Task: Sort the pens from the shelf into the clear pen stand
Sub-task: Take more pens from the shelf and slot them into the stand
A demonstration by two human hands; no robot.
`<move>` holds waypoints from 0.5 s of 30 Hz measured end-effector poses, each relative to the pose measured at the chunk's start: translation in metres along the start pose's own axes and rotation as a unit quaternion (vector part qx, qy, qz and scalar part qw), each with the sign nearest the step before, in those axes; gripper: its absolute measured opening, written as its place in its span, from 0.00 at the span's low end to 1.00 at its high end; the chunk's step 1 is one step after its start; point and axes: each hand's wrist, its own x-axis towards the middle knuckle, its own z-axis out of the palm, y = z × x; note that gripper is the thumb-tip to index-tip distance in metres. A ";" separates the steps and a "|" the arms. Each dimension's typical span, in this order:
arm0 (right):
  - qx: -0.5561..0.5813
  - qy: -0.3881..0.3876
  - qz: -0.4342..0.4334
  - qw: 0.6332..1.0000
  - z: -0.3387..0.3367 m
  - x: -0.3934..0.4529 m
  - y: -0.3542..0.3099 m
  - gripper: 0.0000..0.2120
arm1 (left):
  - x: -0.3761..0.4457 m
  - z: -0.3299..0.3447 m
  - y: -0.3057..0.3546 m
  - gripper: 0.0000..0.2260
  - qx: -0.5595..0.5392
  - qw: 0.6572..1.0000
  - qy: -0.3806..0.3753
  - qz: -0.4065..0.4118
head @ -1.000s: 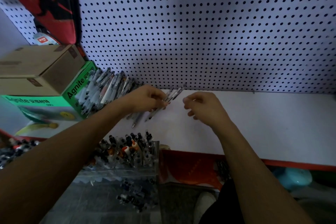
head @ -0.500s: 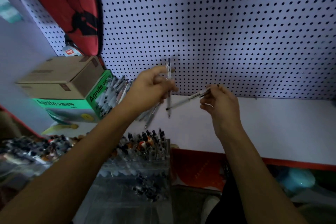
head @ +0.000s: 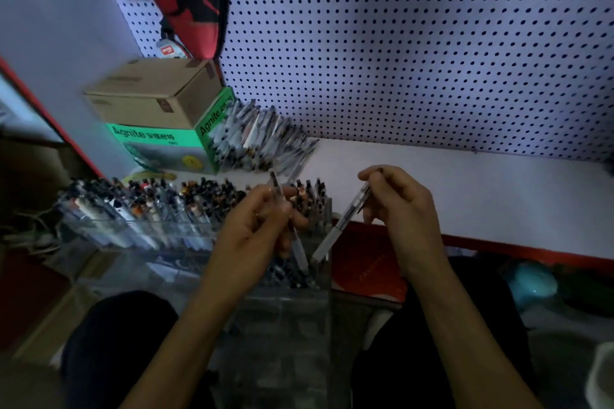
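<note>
My left hand (head: 257,229) and right hand (head: 397,206), each pinching a pen, are now lowering from the shelf (head: 465,196) toward the clear pen stand (head: 285,279), tips nearly entering.

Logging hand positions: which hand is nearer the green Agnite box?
Left. The left hand is below and right of the green Agnite box; the right hand is farther right.

White pegboard wall (head: 398,53) with dark holes (dim light); white shelf (head: 481,202), red front edge.
</note>
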 end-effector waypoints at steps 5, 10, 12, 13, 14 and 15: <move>-0.134 -0.046 -0.085 0.986 0.007 -0.026 0.014 0.06 | -0.031 -0.005 -0.040 0.07 0.052 0.998 0.037 0.021; -0.322 -0.117 -0.169 0.924 0.012 -0.031 0.030 0.10 | -0.033 -0.003 -0.068 0.07 0.124 0.991 0.041 -0.012; -0.366 -0.137 -0.169 0.905 0.015 -0.031 0.035 0.10 | -0.032 -0.003 -0.073 0.06 0.131 0.989 0.065 -0.010; -0.377 -0.137 -0.165 0.901 0.016 -0.031 0.037 0.08 | -0.032 -0.003 -0.075 0.07 0.132 0.988 0.078 -0.007; -0.382 -0.135 -0.159 0.900 0.017 -0.031 0.038 0.07 | -0.032 -0.004 -0.077 0.09 0.140 0.986 0.087 0.000; -0.385 -0.134 -0.153 0.900 0.018 -0.031 0.039 0.05 | -0.032 -0.004 -0.078 0.11 0.150 0.984 0.090 0.010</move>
